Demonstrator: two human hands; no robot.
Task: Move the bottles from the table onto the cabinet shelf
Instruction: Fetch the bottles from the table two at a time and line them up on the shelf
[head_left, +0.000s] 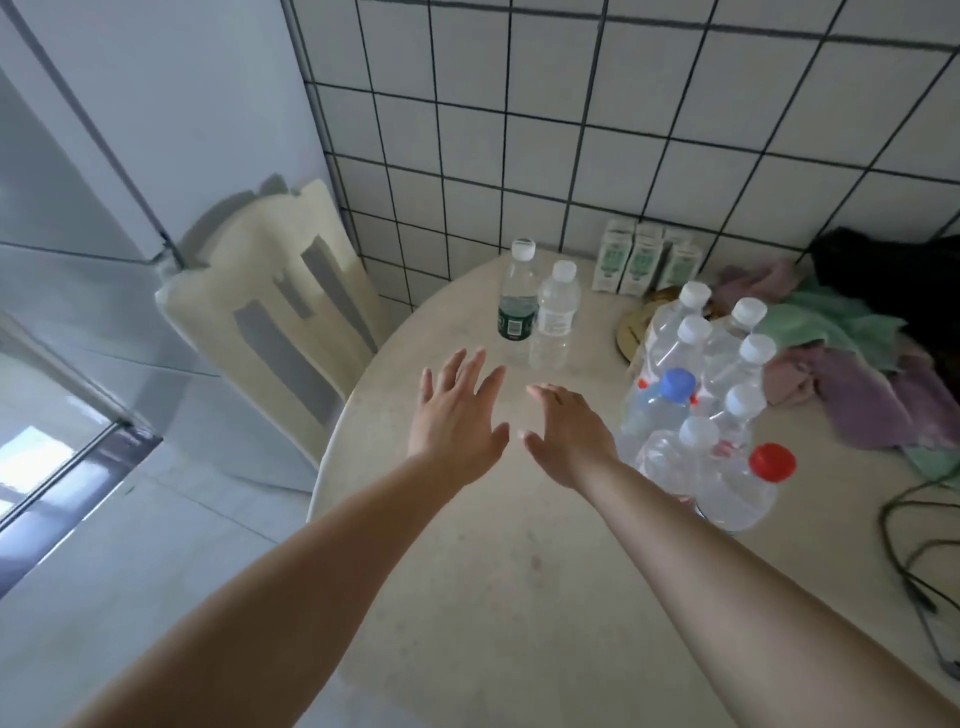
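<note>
Grip: both hands were empty, fingers straight and spread, palms down above the table, holding nothing.
Left hand: stretched out over the near middle of the round table, fingers fanned toward the wall, its thumb close to the other hand's thumb but apart from it.
Right hand: level with the left, fingers a little more bent at the tips, just left of the cluster of bottles, not touching them.
Red-capped bottle: nearest the person at the table's right, upright, clear and wide-bodied.
Blue-capped bottle: upright just beyond the right hand, at the cluster's left edge.
White-capped bottles: a tight bunch standing upright behind those two, bodies pressed together; I could not count them surely.
Green-label bottle: standing alone with one neighbour further up the table, beyond the left hand's fingertips.
Clear bottle: upright, touching or just beside the green-label one on its right.
Cloths: a rumpled heap of purple and green at the right, with something black behind.
Cable: dark, looping at the table's right edge.
Cartons: small green-and-white boxes in a row against the tiled wall.
Chair: cream, pushed to the table's left side.
</note>
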